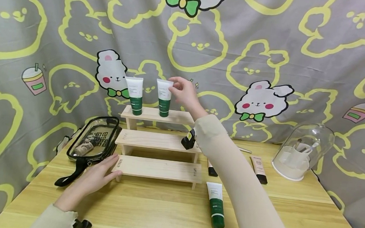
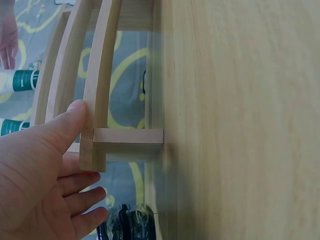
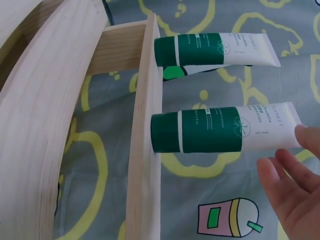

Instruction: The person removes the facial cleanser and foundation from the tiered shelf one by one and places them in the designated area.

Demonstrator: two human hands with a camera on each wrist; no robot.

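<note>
A three-tier wooden stand (image 1: 157, 168) stands on the table. At the left end of its lowest board, my left hand (image 1: 100, 173) holds the edge, thumb (image 2: 75, 112) against the front and fingers past the end. Two white-and-green squeeze tubes stand cap down on the top tier. My right hand (image 1: 185, 92) pinches the upper right corner of the right tube (image 3: 215, 130), whose cap meets the board. The left tube (image 1: 134, 96) stands apart from both hands. A third such tube (image 1: 215, 206) lies on the table, right of the stand.
Left of the stand sits a clear black-edged pouch (image 1: 103, 136) with a bottle inside. To the right lie a BB cream tube (image 1: 258, 168) and a partly hidden dark-capped tube (image 1: 211, 170). A clear dome (image 1: 315, 139) covers a brush holder. A patterned curtain (image 1: 206, 51) hangs behind.
</note>
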